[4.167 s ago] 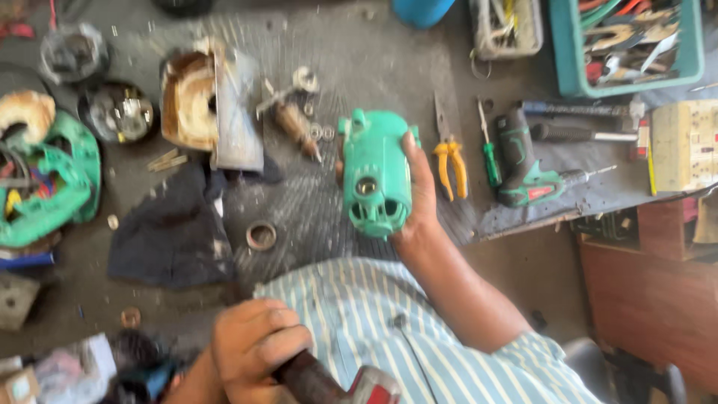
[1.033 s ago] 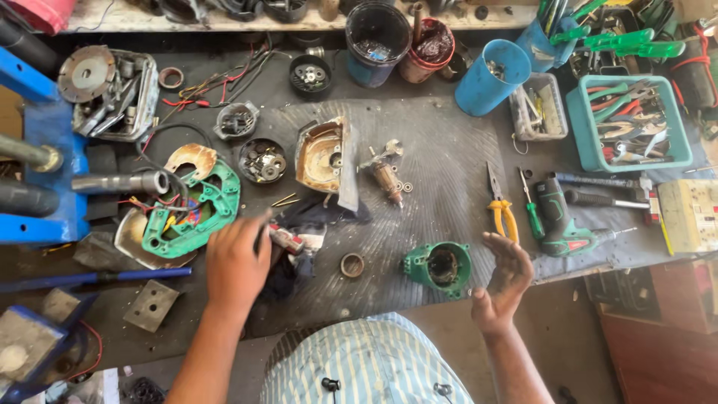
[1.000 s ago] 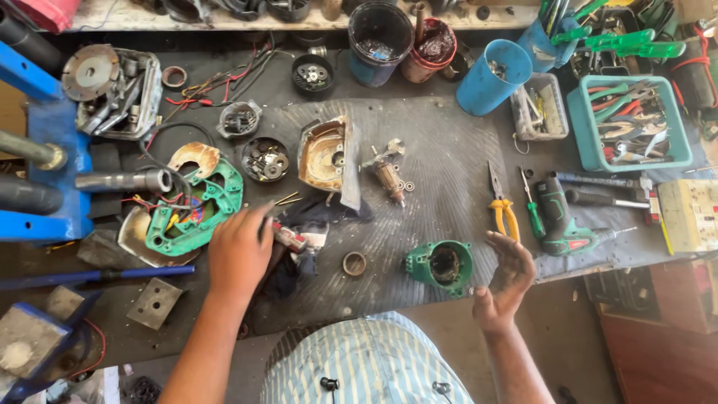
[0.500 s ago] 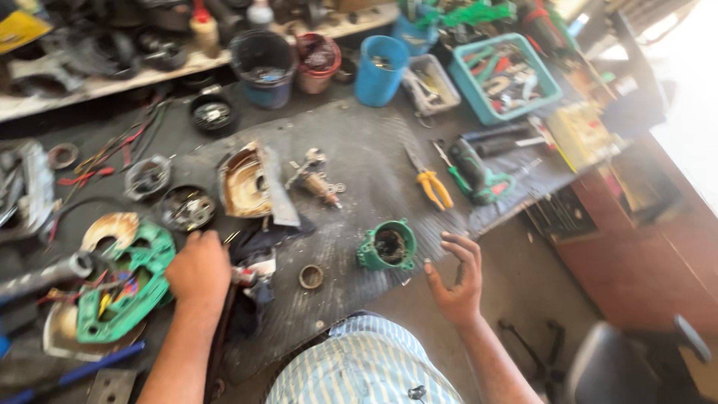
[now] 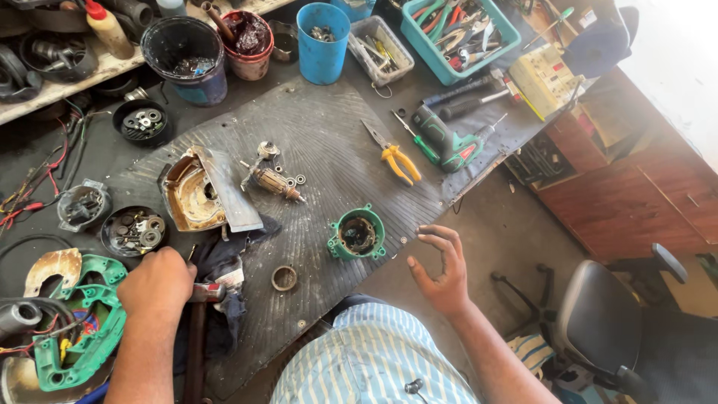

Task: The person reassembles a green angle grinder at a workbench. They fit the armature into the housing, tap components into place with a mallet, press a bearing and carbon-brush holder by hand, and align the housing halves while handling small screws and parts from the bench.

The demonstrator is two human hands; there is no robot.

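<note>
The hammer [image 5: 203, 293] is gripped near its head by the clenched left hand [image 5: 157, 280] on the dark cloth [image 5: 224, 262] – best swung only once the green motor housing [image 5: 357, 234] on the tabletop [image 5: 329, 142] is steadied by the right hand [image 5: 443, 268], fingers spread and empty.

Yellow-handled pliers [image 5: 395, 157], green cordless drill [image 5: 447, 144], blue cup [image 5: 322, 42], possibly greasy red pot [image 5: 247, 43], teal tool tray [image 5: 458, 31]

The workbench [image 5: 479, 161] carries a ribbed rubber mat [image 5: 329, 142] bearing a green motor housing [image 5: 357, 234], yellow pliers [image 5: 394, 157] and a metal ring [image 5: 284, 278].
</note>
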